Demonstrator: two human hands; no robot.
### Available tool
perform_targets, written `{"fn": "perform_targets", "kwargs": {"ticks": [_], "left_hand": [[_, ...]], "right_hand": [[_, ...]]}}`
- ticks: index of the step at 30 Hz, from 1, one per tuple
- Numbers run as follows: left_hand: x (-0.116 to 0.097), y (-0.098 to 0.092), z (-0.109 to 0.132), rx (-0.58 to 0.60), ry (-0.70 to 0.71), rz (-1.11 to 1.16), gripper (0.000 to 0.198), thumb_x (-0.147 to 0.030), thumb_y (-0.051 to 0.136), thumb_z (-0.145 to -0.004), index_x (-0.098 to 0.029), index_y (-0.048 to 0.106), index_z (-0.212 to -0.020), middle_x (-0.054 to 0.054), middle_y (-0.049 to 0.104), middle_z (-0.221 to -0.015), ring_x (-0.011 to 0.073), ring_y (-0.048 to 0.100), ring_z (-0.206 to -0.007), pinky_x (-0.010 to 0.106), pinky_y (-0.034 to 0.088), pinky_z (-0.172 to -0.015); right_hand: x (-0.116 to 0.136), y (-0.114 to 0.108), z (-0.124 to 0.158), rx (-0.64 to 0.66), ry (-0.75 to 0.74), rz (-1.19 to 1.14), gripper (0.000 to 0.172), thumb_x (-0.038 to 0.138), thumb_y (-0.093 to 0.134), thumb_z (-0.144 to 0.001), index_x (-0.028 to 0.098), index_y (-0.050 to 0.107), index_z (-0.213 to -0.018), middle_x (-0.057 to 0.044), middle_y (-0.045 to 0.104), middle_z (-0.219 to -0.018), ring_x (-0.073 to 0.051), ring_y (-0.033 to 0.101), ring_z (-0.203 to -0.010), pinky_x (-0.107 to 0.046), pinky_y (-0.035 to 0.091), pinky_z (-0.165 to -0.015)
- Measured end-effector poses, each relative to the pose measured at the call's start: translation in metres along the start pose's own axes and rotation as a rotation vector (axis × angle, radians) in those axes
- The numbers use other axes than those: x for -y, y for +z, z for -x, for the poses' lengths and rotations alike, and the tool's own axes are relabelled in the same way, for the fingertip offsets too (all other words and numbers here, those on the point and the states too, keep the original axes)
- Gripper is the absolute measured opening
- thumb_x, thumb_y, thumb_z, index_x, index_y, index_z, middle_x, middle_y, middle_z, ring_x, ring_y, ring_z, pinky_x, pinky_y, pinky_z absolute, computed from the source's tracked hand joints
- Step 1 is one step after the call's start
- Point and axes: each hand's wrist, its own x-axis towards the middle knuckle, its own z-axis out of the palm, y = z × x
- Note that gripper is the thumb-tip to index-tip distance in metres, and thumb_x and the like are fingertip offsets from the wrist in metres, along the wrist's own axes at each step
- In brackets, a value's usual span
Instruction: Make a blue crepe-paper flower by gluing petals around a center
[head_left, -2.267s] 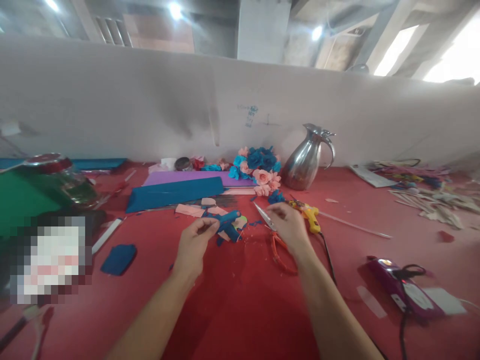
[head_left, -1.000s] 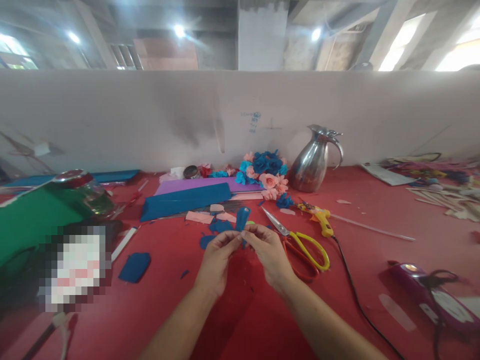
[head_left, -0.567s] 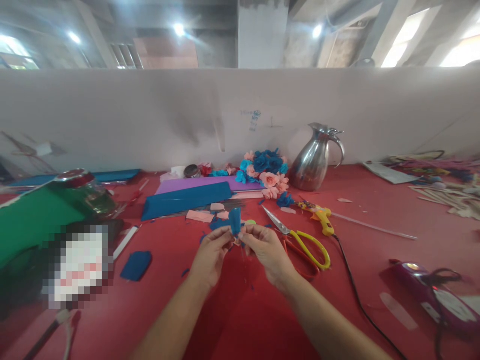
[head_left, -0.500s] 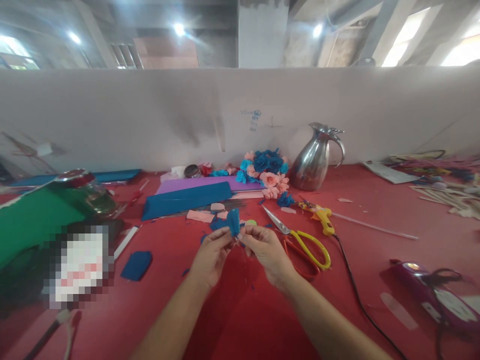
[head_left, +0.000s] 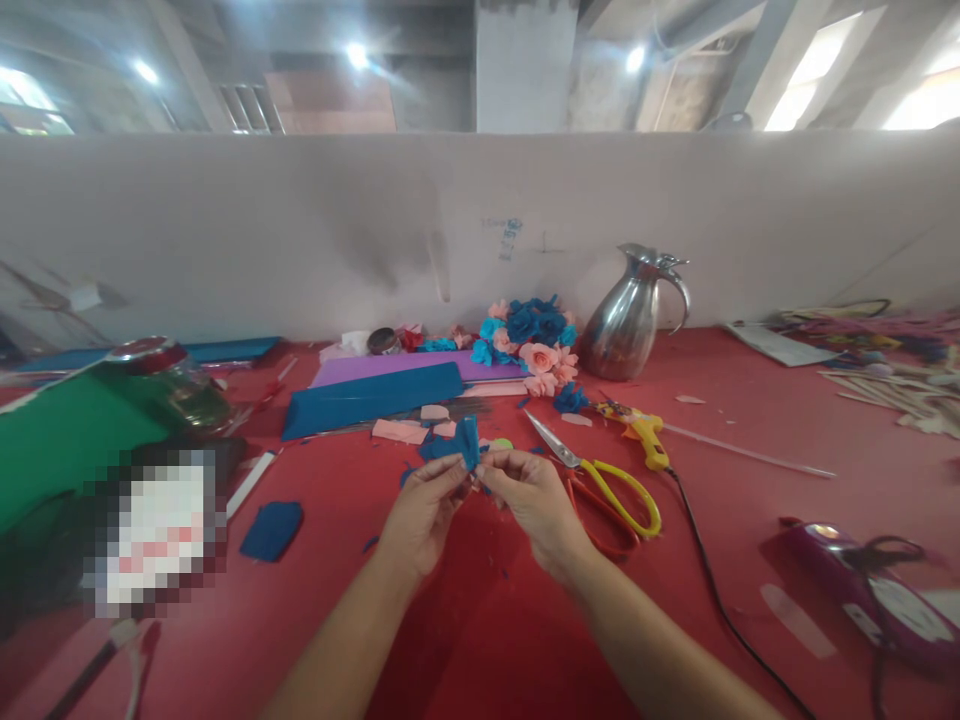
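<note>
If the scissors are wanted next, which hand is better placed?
Right, I'd judge: the scissors lie beside the right hand, on its outer side. The left hand is farther, across the blue piece that both seem to pinch.

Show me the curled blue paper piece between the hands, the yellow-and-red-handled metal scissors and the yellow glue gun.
Curled blue paper piece [head_left: 468,438], head view: upper part.
Metal scissors [head_left: 575,462], head view: by the pivot.
Yellow glue gun [head_left: 646,435], head view: body.

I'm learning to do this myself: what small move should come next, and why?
I'd probably pinch the lower end of the blue piece a little tighter: the left hand and right hand are both there, while its upper part sticks up free above them.
</note>
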Motion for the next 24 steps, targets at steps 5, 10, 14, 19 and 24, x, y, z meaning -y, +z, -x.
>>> {"fn": "perform_targets", "kwargs": {"ticks": [5, 10, 14, 19, 24], "left_hand": [[0.0008, -0.0002, 0.0006, -0.010, 0.019, -0.002, 0.017, -0.024, 0.083, -0.053, -0.015, 0.073, -0.064, 0.002, 0.069, -0.064, 0.0112, 0.057, -0.063, 0.023, 0.043, -0.065], [-0.0005, 0.0029, 0.0026, -0.009, 0.024, -0.003, 0.021, -0.025, 0.086, -0.050, -0.015, 0.074, -0.064, 0.002, 0.070, -0.063, 0.0110, 0.057, -0.062, 0.021, 0.043, -0.063], [-0.0007, 0.0060, 0.0042, 0.003, 0.044, 0.003, 0.022, -0.025, 0.086, -0.050, -0.015, 0.074, -0.065, 0.002, 0.071, -0.063, 0.0106, 0.058, -0.062, 0.020, 0.043, -0.062], [0.0026, 0.0051, 0.0033, -0.003, 0.078, 0.008, 0.019, -0.023, 0.085, -0.053, -0.015, 0.074, -0.067, 0.001, 0.071, -0.064, 0.0093, 0.058, -0.061, 0.019, 0.044, -0.062], [0.0053, 0.0050, 0.0021, -0.001, 0.091, 0.025, 0.017, -0.022, 0.084, -0.055, -0.017, 0.075, -0.069, 0.002, 0.071, -0.065, 0.0107, 0.061, -0.062, 0.021, 0.046, -0.063]], "right_hand": [[-0.0006, -0.0007, -0.0004, -0.011, -0.002, 0.019, 0.020, 0.035, 0.068, -0.064, 0.016, 0.064, -0.065, 0.002, 0.057, -0.058, -0.007, 0.038, -0.048, -0.022, 0.028, -0.048], [-0.0017, -0.0019, -0.0011, -0.008, -0.006, 0.028, 0.020, 0.035, 0.068, -0.065, 0.015, 0.064, -0.065, 0.001, 0.058, -0.059, -0.007, 0.039, -0.049, -0.022, 0.029, -0.048], [-0.0033, -0.0017, -0.0012, -0.009, 0.000, 0.018, 0.019, 0.034, 0.067, -0.065, 0.015, 0.066, -0.067, 0.001, 0.058, -0.060, -0.007, 0.039, -0.049, -0.021, 0.030, -0.048], [-0.0033, 0.0011, -0.0004, -0.039, -0.023, 0.049, 0.016, 0.031, 0.066, -0.066, 0.015, 0.068, -0.067, 0.001, 0.059, -0.062, -0.008, 0.042, -0.052, -0.020, 0.032, -0.048], [-0.0021, 0.0016, 0.0009, -0.039, -0.054, 0.080, 0.014, 0.029, 0.063, -0.067, 0.016, 0.068, -0.067, 0.001, 0.062, -0.062, -0.009, 0.048, -0.053, -0.021, 0.035, -0.050]]}}
